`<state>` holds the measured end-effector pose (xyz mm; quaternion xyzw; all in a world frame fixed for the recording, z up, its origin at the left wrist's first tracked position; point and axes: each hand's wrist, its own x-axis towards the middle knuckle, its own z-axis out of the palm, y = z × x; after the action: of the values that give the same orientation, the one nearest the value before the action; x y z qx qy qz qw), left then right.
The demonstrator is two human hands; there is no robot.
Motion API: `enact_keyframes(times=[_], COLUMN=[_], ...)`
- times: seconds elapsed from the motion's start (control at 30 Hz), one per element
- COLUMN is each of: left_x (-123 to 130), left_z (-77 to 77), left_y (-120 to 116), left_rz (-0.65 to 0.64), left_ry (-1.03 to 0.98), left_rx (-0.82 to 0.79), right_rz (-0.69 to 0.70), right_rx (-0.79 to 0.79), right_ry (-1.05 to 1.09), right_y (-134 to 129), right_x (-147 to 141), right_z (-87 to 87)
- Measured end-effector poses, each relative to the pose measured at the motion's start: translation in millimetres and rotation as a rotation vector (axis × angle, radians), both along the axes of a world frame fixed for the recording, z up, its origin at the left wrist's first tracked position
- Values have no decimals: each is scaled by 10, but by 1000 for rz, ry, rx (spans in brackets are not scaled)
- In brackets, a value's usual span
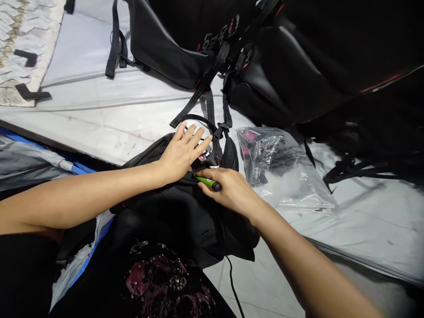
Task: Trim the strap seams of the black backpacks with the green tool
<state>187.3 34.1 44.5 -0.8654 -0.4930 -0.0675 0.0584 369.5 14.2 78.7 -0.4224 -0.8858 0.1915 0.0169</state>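
Note:
My left hand [181, 155] lies on the upper part of a black bag [195, 221], its fingers stretched out and apart. Under and beside those fingers shows a white item with red and black markings [206, 152], partly hidden. My right hand [228, 187] grips a green pen-shaped tool with a black end [208, 182], close to my left palm. The tool's far tip is out of sight against the bag, so its exact kind cannot be told. Black straps [217, 132] loop up from the bag just beyond my fingers.
Large black bags [291, 75] with dangling straps stand along the far side of the white-covered table [99, 126]. A clear plastic bag [281, 163] with dark and pink contents lies to the right. Black L-shaped pieces [33, 93] sit at the far left. A blue-edged grey bundle [33, 163] is at left.

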Motion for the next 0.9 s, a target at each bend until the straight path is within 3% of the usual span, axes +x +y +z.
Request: enact_keyframes(times=[0.33,0.53,0.9], left_x=[20,30,38], left_z=[26,42,13], left_y=[7,13,53], left_rz=[1,1,12], left_ry=[-15,-9,-70], left_rx=[-27,-41,-66], right_rz=[20,-19,78], right_rx=[-16,-9,13], right_ry=[126,47,-39], right_y=[-8,12,74], right_x=[96,19,-60], right_z=[-88,-83,1])
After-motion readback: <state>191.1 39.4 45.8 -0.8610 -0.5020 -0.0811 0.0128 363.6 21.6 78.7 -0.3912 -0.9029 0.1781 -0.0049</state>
